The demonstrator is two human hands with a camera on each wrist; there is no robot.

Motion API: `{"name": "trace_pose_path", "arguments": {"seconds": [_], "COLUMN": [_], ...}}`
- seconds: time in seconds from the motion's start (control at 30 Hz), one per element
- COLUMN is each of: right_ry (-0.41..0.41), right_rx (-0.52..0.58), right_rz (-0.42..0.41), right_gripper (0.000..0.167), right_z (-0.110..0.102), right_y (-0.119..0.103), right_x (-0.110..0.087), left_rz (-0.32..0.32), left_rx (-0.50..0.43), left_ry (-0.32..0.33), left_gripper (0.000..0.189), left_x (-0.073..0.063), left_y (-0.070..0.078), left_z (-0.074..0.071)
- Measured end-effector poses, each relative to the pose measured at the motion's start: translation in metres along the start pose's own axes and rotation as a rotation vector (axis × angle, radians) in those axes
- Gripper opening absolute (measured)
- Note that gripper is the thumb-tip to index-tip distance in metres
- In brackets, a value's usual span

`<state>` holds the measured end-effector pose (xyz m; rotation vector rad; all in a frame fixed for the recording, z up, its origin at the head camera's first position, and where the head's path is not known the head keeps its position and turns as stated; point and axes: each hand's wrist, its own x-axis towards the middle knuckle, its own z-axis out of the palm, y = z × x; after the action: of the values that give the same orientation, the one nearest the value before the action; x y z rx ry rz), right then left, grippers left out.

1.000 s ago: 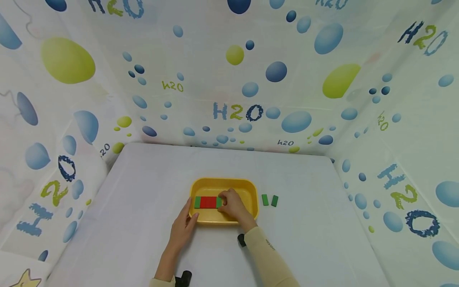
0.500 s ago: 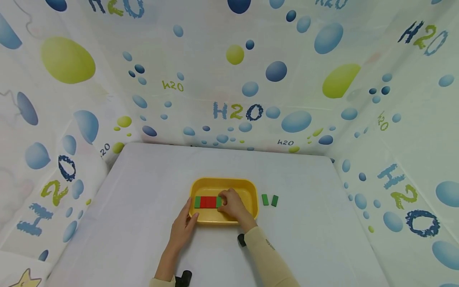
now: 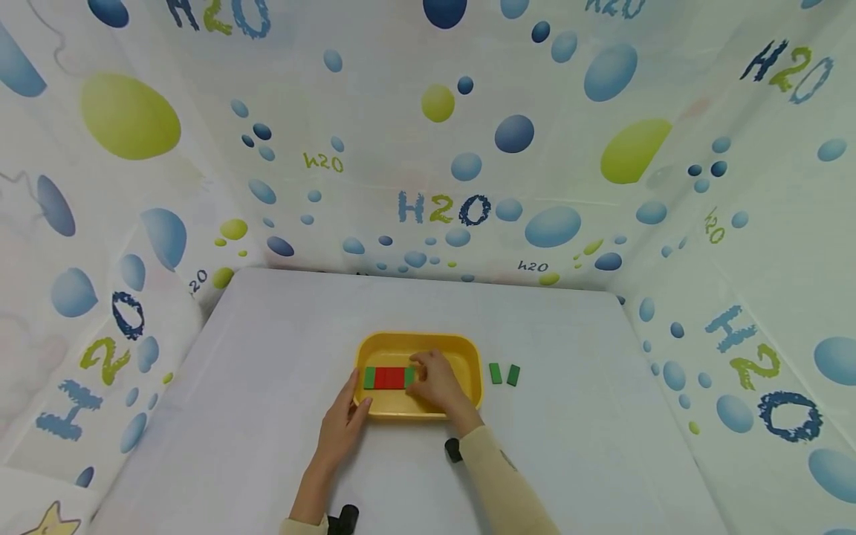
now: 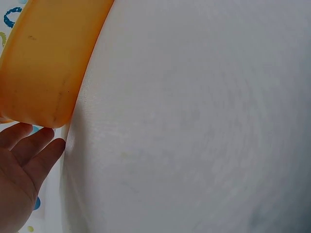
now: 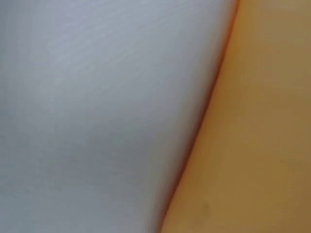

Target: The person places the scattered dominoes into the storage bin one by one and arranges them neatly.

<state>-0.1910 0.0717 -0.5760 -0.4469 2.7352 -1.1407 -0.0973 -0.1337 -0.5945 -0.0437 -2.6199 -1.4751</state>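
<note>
In the head view, a row of flat tiles lies in the yellow tray (image 3: 428,414): a green tile (image 3: 369,378) at the left, a red section (image 3: 390,378) in the middle and another green tile (image 3: 409,377) at the right. My right hand (image 3: 438,383) is over the tray beside that right tile, thumb and index finger spread apart around its end. My left hand (image 3: 341,431) rests against the tray's front left corner, thumb by the rim. Its fairly straight fingers (image 4: 36,145) touch the outer wall in the left wrist view. The right wrist view shows no hand.
Two loose green tiles, a left one (image 3: 495,373) and a right one (image 3: 513,375), lie on the white table (image 3: 568,431) right of the tray. A patterned curtain (image 3: 374,111) surrounds the table's back and sides. Black wrist devices (image 3: 344,518) sit on both wrists.
The right index finger has lifted slightly away from the right green tile, widening its gap to the thumb. The tile row and left hand stay put; the head view shifts slightly.
</note>
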Motion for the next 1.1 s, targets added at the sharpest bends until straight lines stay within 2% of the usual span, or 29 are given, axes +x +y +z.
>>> {"name": "trace_pose_path", "arguments": {"seconds": [0.13,0.27,0.47,0.63,0.77,0.93,1.1], "right_ry": [0.029,0.074,0.181,0.309,0.424,0.522,0.513], "right_rx": [0.105,0.151,0.148,0.127,0.113,0.088,0.058], "right_rz": [-0.009,-0.064,-0.126,-0.152,-0.205,-0.170,-0.069], "right_gripper": [0.054,0.053,0.051,0.051,0.053,0.055,0.063], "right_z": [-0.005,-0.013,-0.033,-0.058,-0.083,-0.111,-0.130], "right_y": [-0.002,-0.004,-0.007,-0.006,0.000,0.015,0.037], "right_x": [-0.006,-0.014,-0.029,-0.041,-0.050,-0.059,-0.067], "left_rz": [0.006,0.000,-0.004,-0.012,-0.017,-0.007,-0.002], "left_rx": [0.000,0.005,0.006,0.004,0.009,0.008,0.009], "left_ry": [-0.001,-0.005,-0.008,-0.010,-0.011,-0.005,0.007], "left_gripper": [0.063,0.063,0.063,0.064,0.064,0.063,0.063], "left_x": [0.000,0.000,0.000,0.000,0.000,0.000,-0.001], "left_y": [-0.001,0.000,0.002,0.002,0.003,0.003,0.003], "left_z": [0.001,0.002,0.002,0.001,0.001,0.002,0.002]}}
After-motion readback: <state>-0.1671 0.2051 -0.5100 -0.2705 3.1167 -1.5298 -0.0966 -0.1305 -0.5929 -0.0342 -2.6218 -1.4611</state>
